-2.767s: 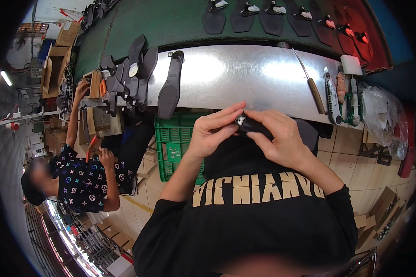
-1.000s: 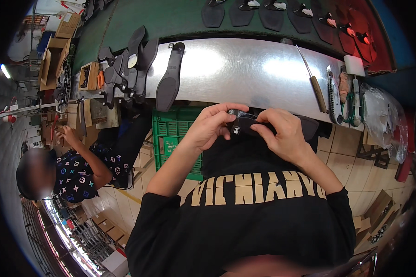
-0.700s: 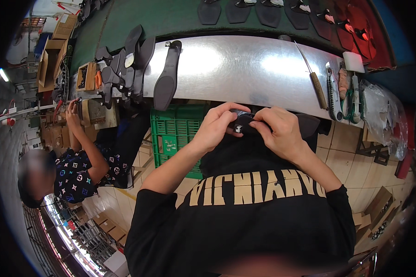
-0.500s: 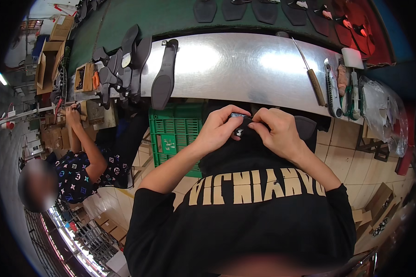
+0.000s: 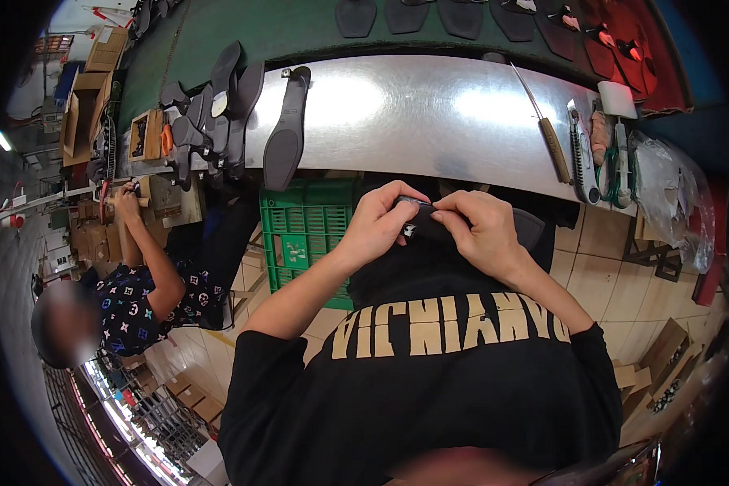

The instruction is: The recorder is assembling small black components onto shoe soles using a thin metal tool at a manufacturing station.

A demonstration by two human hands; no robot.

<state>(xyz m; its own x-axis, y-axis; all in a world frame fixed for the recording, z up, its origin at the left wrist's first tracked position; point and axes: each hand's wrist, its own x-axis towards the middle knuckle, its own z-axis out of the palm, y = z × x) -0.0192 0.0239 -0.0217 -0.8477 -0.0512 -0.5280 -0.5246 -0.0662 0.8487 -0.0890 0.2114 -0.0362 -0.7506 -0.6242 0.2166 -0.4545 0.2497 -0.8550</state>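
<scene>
Over my lap I hold a black shoe sole (image 5: 530, 230), its wide end showing beyond my right hand. My left hand (image 5: 379, 225) is closed round its other end, thumb on top, with a small shiny white-and-black piece (image 5: 410, 232) just below the fingertips. Thumb and forefinger of my right hand (image 5: 479, 228) pinch together at the sole's upper edge, close to my left thumb. What lies between those fingertips is too small to make out. A similar dark sole (image 5: 287, 134) with a small metal fitting rests on the steel bench (image 5: 405, 109) ahead.
Several dark soles (image 5: 219, 121) are heaped at the bench's left. An awl (image 5: 552, 150), a utility knife (image 5: 581, 154) and a plastic bag (image 5: 676, 194) lie right. Behind is a green belt (image 5: 300, 32) with more soles. A green crate (image 5: 300, 243) stands below; a co-worker (image 5: 150, 296) sits left.
My hands have shifted slightly left with the sole. It has turned a little, so more of its wide end shows past my right hand.
</scene>
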